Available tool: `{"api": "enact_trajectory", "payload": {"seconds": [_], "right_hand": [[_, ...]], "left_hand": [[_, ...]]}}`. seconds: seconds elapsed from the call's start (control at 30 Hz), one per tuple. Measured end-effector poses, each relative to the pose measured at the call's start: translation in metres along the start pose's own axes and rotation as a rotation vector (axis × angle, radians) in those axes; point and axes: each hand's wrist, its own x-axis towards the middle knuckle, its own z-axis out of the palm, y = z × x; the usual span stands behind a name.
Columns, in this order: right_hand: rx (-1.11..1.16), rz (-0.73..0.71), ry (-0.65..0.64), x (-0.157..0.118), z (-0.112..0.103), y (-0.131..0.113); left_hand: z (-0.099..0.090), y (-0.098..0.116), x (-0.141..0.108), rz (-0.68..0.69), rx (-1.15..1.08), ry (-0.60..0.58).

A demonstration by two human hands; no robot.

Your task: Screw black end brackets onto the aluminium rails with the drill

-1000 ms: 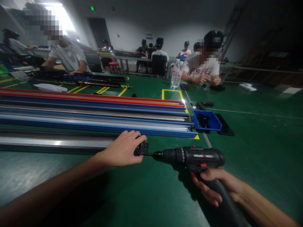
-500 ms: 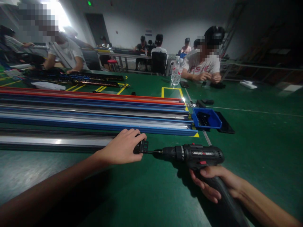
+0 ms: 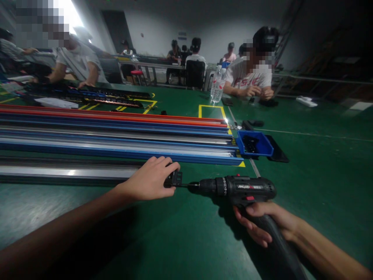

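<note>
My left hand [image 3: 155, 179] is closed around a small black end bracket [image 3: 176, 179] at the right end of a black and silver metal rail [image 3: 67, 173]. Its palm hides where bracket and rail meet. In my right hand [image 3: 262, 221] is a black cordless drill [image 3: 247, 188] with a red trigger switch, lying level and aimed left. The thin bit [image 3: 186, 185] reaches from the chuck to the bracket's face; whether a screw sits at its tip cannot be made out.
Beyond the rail lie several blue, silver and orange rails [image 3: 116, 146]. A blue bin [image 3: 264, 146] with black parts stands at their right end, on the green table [image 3: 320, 186]. Water bottles [image 3: 217, 87] stand farther back, near a person [image 3: 250, 74] seated across; another person works at left.
The view has shifted very slightly. Both hands, the drill and the bracket keep the same positions relative to each other, with the drill's body turned a little.
</note>
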Motion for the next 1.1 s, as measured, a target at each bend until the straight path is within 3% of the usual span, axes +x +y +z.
{"api": "enact_trajectory", "payload": {"seconds": [1.1], "right_hand": [[-0.001,0.017,0.005,0.0006,-0.0016,0.0002]], "left_hand": [[0.0005,-0.0007,-0.0006,-0.002,0.009,0.002]]}}
